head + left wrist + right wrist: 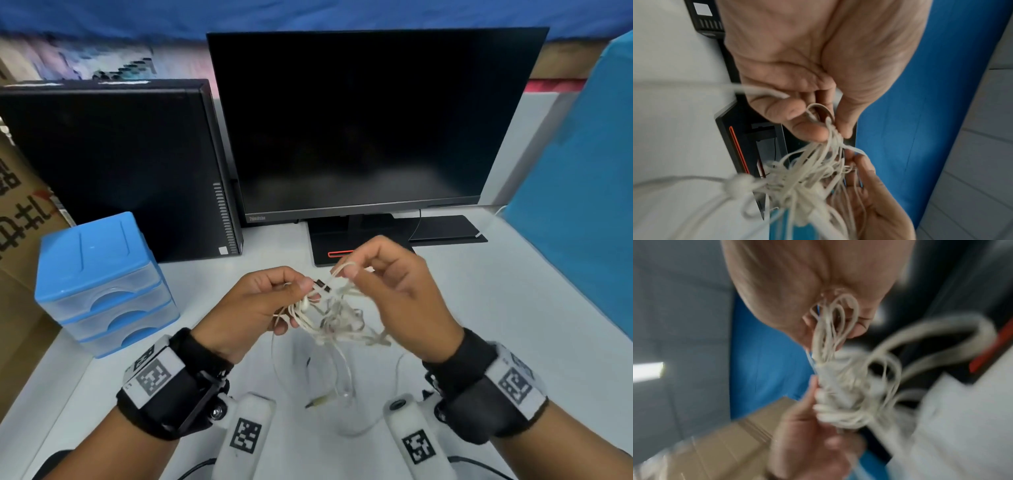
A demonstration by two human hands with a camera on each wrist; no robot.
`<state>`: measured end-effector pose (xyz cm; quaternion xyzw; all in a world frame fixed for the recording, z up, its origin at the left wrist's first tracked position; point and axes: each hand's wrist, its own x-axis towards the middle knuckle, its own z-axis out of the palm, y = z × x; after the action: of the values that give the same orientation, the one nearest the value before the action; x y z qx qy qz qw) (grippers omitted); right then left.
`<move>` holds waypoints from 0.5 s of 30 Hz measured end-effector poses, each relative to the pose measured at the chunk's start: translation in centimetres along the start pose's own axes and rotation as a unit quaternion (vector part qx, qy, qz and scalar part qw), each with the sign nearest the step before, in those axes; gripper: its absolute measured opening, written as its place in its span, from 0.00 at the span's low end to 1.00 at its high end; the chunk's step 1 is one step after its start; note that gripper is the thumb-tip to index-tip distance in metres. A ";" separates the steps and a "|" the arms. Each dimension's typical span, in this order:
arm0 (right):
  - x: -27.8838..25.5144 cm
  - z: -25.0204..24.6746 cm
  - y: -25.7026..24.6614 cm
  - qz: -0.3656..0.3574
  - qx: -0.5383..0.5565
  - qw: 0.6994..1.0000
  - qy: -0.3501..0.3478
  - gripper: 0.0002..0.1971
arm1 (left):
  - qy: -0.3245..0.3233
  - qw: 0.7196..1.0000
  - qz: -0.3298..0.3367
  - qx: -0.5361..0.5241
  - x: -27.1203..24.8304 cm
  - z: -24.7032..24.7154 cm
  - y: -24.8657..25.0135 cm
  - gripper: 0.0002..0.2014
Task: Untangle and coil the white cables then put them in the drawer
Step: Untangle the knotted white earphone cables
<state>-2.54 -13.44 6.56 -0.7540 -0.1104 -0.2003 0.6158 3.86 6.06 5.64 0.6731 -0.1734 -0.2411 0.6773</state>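
A knotted bundle of thin white cables [337, 318] hangs in the air above the white desk, between both hands. My left hand [291, 294] pinches strands at the bundle's left side, with an earbud just below its fingertips. My right hand [349, 270] pinches a small loop lifted out of the top of the tangle. Loose strands and a jack plug [317, 402] trail down onto the desk. In the left wrist view the tangle [812, 175] spreads below my fingertips [813, 131]. The right wrist view is blurred; the cable loops [835, 321] show at my fingers. The blue drawer unit [102, 281] stands at the left, its three drawers closed.
A black monitor [370, 120] on its stand [346, 246] is straight ahead, a black computer tower [113, 164] to its left. A blue partition [582, 192] stands at the right. Cardboard boxes [20, 219] stand beyond the desk's left edge.
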 end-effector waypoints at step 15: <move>2.3 -3.1 -0.3 0.208 0.112 0.962 0.136 0.20 | 0.059 0.994 -0.005 0.090 1.0 -0.4 -1.5 0.10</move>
<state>-1.11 -16.55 8.35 -0.6519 0.1123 -0.1549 0.7338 4.77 5.91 4.01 0.7450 -0.1510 -0.1880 0.6220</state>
